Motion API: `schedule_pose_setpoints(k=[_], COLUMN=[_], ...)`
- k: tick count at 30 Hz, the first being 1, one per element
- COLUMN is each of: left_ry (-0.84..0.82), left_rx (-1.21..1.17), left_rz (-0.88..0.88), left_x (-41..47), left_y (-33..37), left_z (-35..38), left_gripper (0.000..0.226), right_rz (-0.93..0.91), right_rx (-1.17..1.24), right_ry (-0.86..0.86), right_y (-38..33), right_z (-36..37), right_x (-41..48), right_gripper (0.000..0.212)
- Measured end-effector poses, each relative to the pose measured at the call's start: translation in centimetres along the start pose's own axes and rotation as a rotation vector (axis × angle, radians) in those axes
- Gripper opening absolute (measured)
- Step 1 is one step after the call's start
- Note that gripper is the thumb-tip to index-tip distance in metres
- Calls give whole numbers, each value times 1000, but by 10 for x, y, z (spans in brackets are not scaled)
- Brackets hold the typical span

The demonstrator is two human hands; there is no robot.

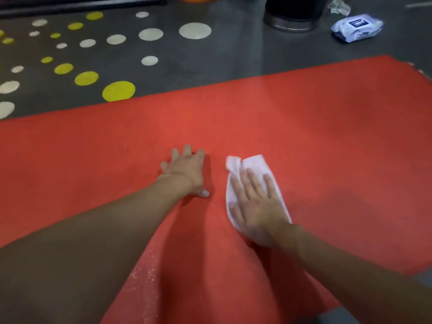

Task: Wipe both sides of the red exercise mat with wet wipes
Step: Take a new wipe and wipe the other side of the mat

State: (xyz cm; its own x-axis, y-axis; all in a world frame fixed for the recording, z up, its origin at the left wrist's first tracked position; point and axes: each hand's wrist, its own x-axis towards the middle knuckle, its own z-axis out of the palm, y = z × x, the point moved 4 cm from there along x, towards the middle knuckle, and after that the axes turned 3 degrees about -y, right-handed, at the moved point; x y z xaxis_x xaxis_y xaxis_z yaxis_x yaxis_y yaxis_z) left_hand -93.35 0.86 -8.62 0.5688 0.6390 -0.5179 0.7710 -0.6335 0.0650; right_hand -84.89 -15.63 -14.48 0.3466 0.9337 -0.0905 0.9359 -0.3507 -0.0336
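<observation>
The red exercise mat lies flat on the grey floor and fills most of the view. My left hand rests on the mat near its middle, fingers spread and straight. Just to its right, my right hand presses a white wet wipe flat against the mat with straight fingers; the wipe sticks out beyond my fingertips. A white and blue pack of wet wipes lies on the floor beyond the mat's far right corner.
A black bin with a metal base stands on the floor past the mat's far edge. A crumpled used wipe lies behind the pack. Yellow and white dots mark the grey floor at the far left.
</observation>
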Motion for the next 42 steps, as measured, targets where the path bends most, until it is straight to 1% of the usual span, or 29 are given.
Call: schedule_pose_setpoints(k=[2,3,4,7,8,9,11,12,13,16,17,18,20,22,23,25,26,27,28,30,31,32,33,35,36,37,40,41,42], left_ry=[2,-15,-38,-102,-111,-112,-99,-86,-69,-18,-9,-9,-14,-33,-54,-101,-118,-128,-132,-117,-102,-84,-61,-20,-7,-6,-73,-107,-138], left_rx=[-10,-20,-33,-69,-78,-77,-59,-47,-39,-46,-41,-31,-9,-23,-45,-98,-110,-107,-95,-52,-36,-32,-38,-42,-34,-30,-46,-60,-73], left_rz=[-13,-36,-64,-114,-115,-108,-90,-81,-73,-72,-79,-87,-97,-119,-130,-144,-145,-144,-143,-134,-131,-123,-116,-117,-123,-133,-156,-156,-155], left_x=[5,5,6,12,14,15,16,16,16,19,21,22,25,27,28,31,33,34,35,37,38,39,42,48,52,55,64,66,69], left_y=[-4,-5,-7,-11,-11,-12,-13,-14,-15,-18,-18,-18,-16,-18,-20,-23,-23,-23,-22,-22,-23,-25,-27,-30,-31,-31,-33,-35,-38], left_z=[3,6,8,5,4,3,2,1,-3,-15,-17,-17,-15,-10,-9,-8,-8,-9,-10,-16,-20,-24,-30,-36,-38,-37,-33,-32,-31], left_gripper=[117,123,128,139,141,142,142,140,135,112,109,109,114,125,132,140,141,142,143,139,133,125,116,105,106,112,141,145,147], right_rz=[-243,-276,-216,150,141,46,-270,-358,-361,1,84,70,-202,-430,-411,-145,-18,28,-14,-265,-377,-410,-349,-79,7,9,-322,-398,-394], right_rx=[-52,-74,-72,-16,-15,-6,-18,-26,-35,8,14,12,11,-23,-41,-8,5,16,30,19,-1,-31,-41,-10,-8,-2,9,-3,-15], right_ry=[-71,-73,-46,40,42,37,-42,-66,-47,-2,-15,-7,1,-53,-16,36,-7,-35,-28,-46,-78,-72,-45,-18,-37,-44,-90,-108,-99], right_y=[7,22,38,51,33,12,-5,4,17,52,44,27,-4,8,23,50,51,41,24,3,9,22,35,55,51,39,16,26,40], right_z=[-2,-5,-8,-9,-7,-3,1,-5,-9,-15,-12,-11,-8,-9,-11,-20,-18,-13,-12,-8,-7,-10,-13,-19,-18,-16,-14,-15,-17], right_x=[2,11,23,48,47,42,29,34,44,82,85,81,62,62,74,103,111,112,106,91,92,100,114,139,144,142,125,130,142], right_gripper=[62,61,62,67,66,65,61,60,60,71,73,72,65,61,61,66,70,72,72,66,64,64,65,70,73,74,69,68,69])
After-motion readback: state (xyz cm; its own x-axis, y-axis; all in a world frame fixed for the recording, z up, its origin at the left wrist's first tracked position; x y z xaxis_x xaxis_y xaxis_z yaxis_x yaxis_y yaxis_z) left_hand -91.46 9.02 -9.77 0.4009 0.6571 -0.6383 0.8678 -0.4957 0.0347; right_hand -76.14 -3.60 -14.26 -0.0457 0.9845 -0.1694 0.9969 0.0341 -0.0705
